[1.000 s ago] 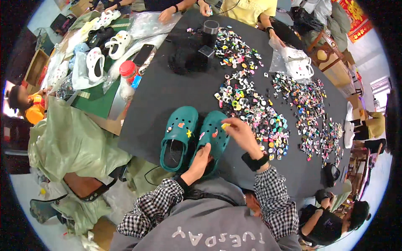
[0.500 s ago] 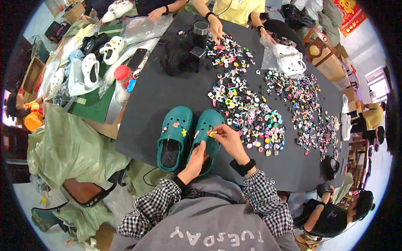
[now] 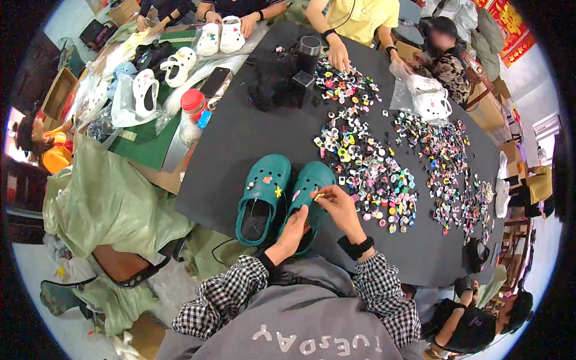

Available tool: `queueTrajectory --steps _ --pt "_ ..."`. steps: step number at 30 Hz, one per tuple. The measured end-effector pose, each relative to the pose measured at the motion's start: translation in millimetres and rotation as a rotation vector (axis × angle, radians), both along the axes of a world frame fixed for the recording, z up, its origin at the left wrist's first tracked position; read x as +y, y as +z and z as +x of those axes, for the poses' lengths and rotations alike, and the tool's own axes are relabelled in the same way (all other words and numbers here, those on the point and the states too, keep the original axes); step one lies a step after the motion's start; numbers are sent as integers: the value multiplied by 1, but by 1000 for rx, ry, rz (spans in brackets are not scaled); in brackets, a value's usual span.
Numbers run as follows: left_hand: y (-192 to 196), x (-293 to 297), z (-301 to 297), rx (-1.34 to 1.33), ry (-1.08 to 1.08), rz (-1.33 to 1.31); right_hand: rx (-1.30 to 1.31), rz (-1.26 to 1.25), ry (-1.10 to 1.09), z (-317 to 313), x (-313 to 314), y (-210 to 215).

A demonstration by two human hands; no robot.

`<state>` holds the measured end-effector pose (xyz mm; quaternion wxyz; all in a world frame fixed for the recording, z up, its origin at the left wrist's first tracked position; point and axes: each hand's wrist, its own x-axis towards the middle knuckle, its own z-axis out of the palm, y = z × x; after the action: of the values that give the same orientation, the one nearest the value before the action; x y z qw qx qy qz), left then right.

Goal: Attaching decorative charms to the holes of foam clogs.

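Note:
Two dark green clogs stand side by side near the table's front edge. The left clog bears a few small charms, a yellow star among them. My left hand grips the right clog at its opening, thumb on the outside and fingers partly hidden inside. A pink charm sits on that clog's upper. With thumb and fingers together, my right hand pinches a small yellow and white shoe charm against the clog's right side; the fingers partly cover it.
Heaps of mixed charms spread over the dark table to the right. Black containers stand farther back. White clogs in plastic lie at the far right. A red-lidded jar stands left. Co-workers' hands reach in from the far side.
The whole view has shifted, so the table appears lower and farther right. My right hand stays at the right clog with the charm, its fingers turned slightly. Across the table, a co-worker's hands now show white clogs.

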<state>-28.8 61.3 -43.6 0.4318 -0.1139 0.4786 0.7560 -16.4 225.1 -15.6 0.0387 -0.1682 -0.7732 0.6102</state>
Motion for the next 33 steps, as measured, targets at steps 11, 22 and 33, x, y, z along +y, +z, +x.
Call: queueTrajectory --steps 11,22,33 --pt "15 0 -1 -13 -35 13 -36 119 -1 7 -1 6" --pt "6 -1 -1 14 -25 -7 -42 43 -37 14 -7 10" --pt "13 5 -2 28 1 95 64 34 -42 21 -6 2"
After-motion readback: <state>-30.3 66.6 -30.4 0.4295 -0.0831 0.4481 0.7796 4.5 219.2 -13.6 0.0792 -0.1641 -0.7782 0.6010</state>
